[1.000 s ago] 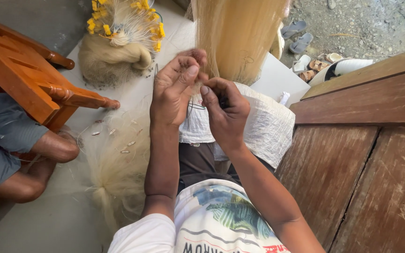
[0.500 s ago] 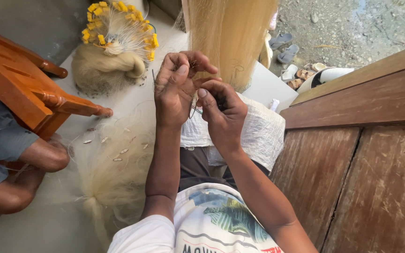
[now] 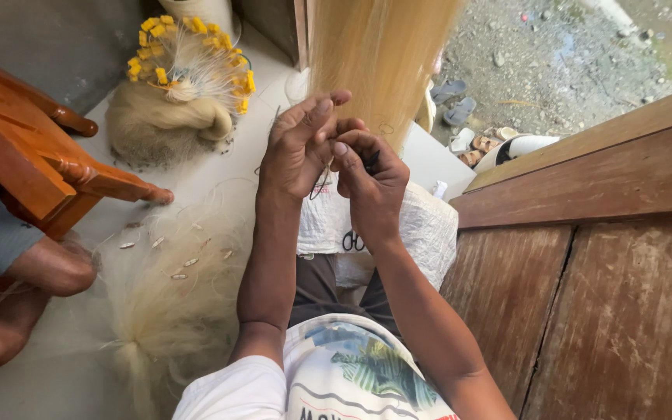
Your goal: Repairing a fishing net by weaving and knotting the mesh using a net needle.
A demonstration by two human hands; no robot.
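Head view: left hand [image 3: 299, 152] and right hand [image 3: 371, 187] raised together, fingertips touching. Right fingers pinched on a small dark tool [image 3: 370, 161]; left fingers half-curled around thin net line [image 3: 322, 180]. Hanging netting [image 3: 379, 62] at twelve o'clock, strands running vertically, equally near both.

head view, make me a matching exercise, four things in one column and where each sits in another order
Things:
1. yellow floats
2. wooden chair
3. sandals
4. white sack

Places:
A. on the gravel outside, upper right
B. on the person's lap, under the hands
C. on a net bundle, upper left
D. left edge, beside another person's bent knees

Pairs: 1-C, 2-D, 3-A, 4-B
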